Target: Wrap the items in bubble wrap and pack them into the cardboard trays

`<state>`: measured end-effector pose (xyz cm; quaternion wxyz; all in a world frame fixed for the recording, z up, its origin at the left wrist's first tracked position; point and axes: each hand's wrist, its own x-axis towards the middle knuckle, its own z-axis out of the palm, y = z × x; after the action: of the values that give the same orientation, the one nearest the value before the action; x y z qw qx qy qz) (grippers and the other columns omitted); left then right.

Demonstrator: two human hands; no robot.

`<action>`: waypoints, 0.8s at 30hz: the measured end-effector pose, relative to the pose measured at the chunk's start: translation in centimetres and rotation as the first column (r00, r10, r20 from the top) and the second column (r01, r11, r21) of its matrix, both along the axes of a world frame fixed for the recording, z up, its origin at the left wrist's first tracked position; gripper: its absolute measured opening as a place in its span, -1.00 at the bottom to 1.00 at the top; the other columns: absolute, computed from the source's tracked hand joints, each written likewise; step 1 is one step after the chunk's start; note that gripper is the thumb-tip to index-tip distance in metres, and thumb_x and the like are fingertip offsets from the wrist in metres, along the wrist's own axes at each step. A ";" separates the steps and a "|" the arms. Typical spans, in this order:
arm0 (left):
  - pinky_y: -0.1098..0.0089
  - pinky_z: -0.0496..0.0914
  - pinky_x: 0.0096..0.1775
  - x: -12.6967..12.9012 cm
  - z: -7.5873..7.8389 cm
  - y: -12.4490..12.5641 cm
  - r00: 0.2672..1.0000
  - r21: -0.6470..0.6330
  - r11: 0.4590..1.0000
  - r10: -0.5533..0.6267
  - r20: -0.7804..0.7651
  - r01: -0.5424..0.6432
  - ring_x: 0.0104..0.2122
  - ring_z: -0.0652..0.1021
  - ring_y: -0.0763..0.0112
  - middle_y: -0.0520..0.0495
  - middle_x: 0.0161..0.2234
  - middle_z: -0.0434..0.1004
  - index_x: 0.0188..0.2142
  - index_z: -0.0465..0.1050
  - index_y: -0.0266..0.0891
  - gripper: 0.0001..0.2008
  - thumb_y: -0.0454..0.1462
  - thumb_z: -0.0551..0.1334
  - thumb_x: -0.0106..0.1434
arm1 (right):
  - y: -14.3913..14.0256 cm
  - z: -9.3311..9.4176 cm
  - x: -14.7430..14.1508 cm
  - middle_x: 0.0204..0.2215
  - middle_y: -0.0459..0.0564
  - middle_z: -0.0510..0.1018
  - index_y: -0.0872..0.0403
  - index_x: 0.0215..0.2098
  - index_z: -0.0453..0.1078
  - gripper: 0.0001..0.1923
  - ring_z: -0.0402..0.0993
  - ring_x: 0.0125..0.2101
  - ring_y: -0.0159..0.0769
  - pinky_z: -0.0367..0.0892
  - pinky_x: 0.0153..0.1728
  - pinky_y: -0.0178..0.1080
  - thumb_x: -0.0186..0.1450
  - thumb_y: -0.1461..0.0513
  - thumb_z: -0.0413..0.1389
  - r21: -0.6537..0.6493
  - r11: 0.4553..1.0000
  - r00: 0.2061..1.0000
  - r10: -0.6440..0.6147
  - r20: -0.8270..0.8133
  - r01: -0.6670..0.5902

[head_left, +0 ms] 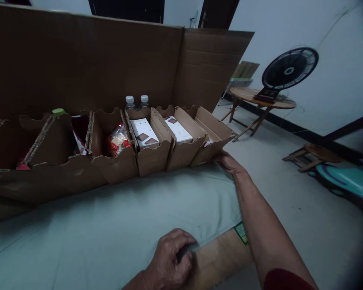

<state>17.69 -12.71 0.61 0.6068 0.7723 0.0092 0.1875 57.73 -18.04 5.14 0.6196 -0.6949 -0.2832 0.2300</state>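
Right hand (226, 162) fingers flat against the near right corner of the end cardboard box (213, 135), grip not discernible. Box at right end of the row on the pale sheet (115, 217), long axis running away toward the cardboard wall (109, 64), open top up. Left hand (169, 257) fingers curled together on the sheet edge. Neighbouring box (181, 139) touching, white carton (178, 129) inside.

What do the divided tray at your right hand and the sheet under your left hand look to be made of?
Divided tray: plain brown corrugated cardboard, matte, with wavy cut edges showing; the right hand touches its end compartment. Sheet: looks like pale matte woven cloth, softly creased; the left hand grips its edge. The exact fibre is unclear.
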 end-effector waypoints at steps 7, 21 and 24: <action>0.29 0.45 -0.20 0.3 0.1 -0.1 1.000 0.010 1.000 0.020 -0.018 -0.020 -0.25 0.60 0.23 -0.15 -0.26 0.63 -0.15 0.56 -0.22 -0.68 -0.37 0.17 0.10 | -1.1 0.8 -2.5 -0.25 -0.01 0.69 0.06 -0.29 0.57 -0.61 0.57 -0.19 -0.08 0.45 -0.04 -0.07 -0.14 0.21 0.25 -0.100 0.978 0.974 -0.164 0.154 0.181; 0.32 0.44 -0.21 0.3 0.3 -0.1 0.999 -0.015 0.999 0.030 -0.037 -0.031 -0.28 0.59 0.25 -0.13 -0.30 0.63 -0.20 0.61 -0.23 -0.65 -0.37 0.17 0.02 | 4.0 9.3 -15.5 -0.45 -0.16 0.54 0.03 0.29 0.30 -0.37 0.40 -0.51 -0.38 0.38 -0.39 -0.31 0.26 0.14 0.15 -0.069 0.994 0.772 -0.022 0.635 0.085; 0.32 0.45 -0.20 0.3 0.4 -0.1 0.999 -0.031 0.999 0.023 -0.035 -0.024 -0.28 0.60 0.26 -0.13 -0.29 0.64 -0.21 0.62 -0.23 -0.64 -0.38 0.17 0.01 | 6.8 10.2 -14.7 -0.50 -0.13 0.54 0.02 0.00 0.53 -0.61 0.42 -0.47 -0.32 0.36 -0.34 -0.29 0.20 0.21 0.16 -0.210 0.977 0.743 0.107 0.661 0.046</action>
<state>18.03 -12.78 0.99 0.6165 0.7656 0.0320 0.1810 43.03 -11.20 15.36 0.3952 -0.7883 -0.4715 0.0051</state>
